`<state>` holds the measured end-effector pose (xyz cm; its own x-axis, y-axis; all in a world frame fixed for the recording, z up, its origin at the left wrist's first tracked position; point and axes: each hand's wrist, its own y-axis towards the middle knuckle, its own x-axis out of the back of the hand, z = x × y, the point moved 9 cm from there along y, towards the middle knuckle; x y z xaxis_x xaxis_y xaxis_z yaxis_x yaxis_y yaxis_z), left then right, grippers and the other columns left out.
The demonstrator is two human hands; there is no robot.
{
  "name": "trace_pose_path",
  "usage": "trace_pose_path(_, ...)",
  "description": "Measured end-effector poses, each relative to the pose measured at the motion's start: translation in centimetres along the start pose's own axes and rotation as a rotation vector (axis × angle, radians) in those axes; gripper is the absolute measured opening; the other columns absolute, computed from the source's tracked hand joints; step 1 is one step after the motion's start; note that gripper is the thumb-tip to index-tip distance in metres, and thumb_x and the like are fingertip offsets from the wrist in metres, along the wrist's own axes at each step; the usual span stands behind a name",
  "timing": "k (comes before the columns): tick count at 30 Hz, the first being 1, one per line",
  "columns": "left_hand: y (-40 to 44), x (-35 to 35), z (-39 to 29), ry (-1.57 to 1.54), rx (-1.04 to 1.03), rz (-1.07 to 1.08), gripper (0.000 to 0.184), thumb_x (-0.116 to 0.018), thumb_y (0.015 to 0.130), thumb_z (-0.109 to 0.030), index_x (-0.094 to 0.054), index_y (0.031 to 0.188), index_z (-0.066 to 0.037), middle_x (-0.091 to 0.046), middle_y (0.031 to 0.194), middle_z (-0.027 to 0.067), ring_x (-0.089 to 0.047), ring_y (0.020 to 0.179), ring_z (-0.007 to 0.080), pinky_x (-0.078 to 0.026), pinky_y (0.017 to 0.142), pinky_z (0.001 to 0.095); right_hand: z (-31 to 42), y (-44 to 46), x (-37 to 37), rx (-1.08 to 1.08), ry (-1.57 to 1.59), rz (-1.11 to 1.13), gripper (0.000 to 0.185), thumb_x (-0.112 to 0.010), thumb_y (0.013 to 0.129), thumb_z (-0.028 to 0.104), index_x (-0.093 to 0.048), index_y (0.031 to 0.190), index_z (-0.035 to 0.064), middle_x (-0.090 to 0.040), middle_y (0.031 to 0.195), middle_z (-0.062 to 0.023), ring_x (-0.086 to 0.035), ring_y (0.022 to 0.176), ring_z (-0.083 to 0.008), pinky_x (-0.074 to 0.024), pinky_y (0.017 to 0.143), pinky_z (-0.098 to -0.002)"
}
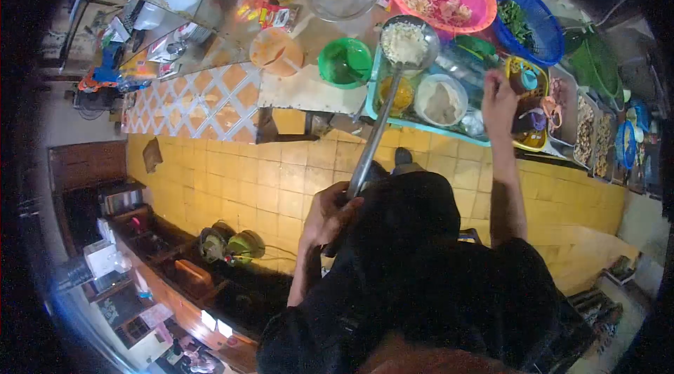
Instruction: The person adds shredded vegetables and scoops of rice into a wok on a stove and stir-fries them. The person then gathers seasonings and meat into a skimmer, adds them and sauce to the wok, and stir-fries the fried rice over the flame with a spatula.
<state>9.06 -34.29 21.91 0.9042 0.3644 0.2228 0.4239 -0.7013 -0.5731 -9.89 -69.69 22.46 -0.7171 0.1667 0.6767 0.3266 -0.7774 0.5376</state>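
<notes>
1. the left hand (328, 212), near six o'clock in the view, is gripping the long-handled ladle (380, 123) near its lower end, fingers wrapping round the shaft.
2. the ladle's scoop is sitting towards one o'clock, carrying heaped pale chopped food (404, 41); whether it is hanging free or resting on something, i cannot tell.
3. because that load is lying far out from a single hand, a small wrist roll could be tipping food towards the green bowl (324, 65) at twelve o'clock or into the teal tray (425, 128).
4. the shaft is passing above or beside the yellow-orange food (403, 96); a tiring wrist could be letting it sag there, or be bumping the white bowl (435, 122) at two o'clock.
5. the right hand (500, 97), also towards two o'clock, is bunching its fingers near the yellow basket (531, 144); whether they are pinching anything, i cannot tell. a hasty sweep could be jolting that basket.
</notes>
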Motion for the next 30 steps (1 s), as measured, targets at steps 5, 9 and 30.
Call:
trace_pose_path(5,0.3,-0.6,0.7,-0.059,0.049,0.068,0.027,-0.064,0.086,-0.016,-0.061,0.103,0.004,-0.061,0.071,0.0058,-0.05,0.06,0.0115,-0.04,0.054,0.0286,-4.6,-7.9,-6.2,0.031,0.015,0.346,0.014,-0.055,0.092,0.02,-0.058,0.096,0.0071,-0.063,0.081,-0.0189,-0.061,0.076,-0.038,-0.047,0.066,-0.0479)
trace_pose_path(9,0.6,-0.3,0.8,-0.051,-0.032,0.022,0.022,-0.063,0.086,-0.015,-0.061,0.098,0.004,-0.058,0.068,0.0044,-0.049,0.058,0.0114,-0.039,0.053,0.0291,-4.6,-11.0,-8.3,0.003,0.162,0.469,0.015,-0.055,0.092,0.02,-0.058,0.098,0.0064,-0.063,0.083,-0.0184,-0.06,0.081,-0.0383,-0.0464,0.07,-0.0474)
trace_pose_path(30,0.8,-0.3,1.2,-0.119,0.051,-0.006,0.01,-0.063,0.087,-0.009,-0.058,0.087,-0.001,-0.055,0.067,0.0014,-0.046,0.057,0.0085,-0.036,0.052,0.0264,-6.6,-12.2,-6.7,-0.528,0.582,0.247,0.022,-0.054,0.095,0.022,-0.059,0.095,0.0014,-0.062,0.069,-0.0056,-0.06,0.067,-0.0125,-0.046,0.064,-0.0274)
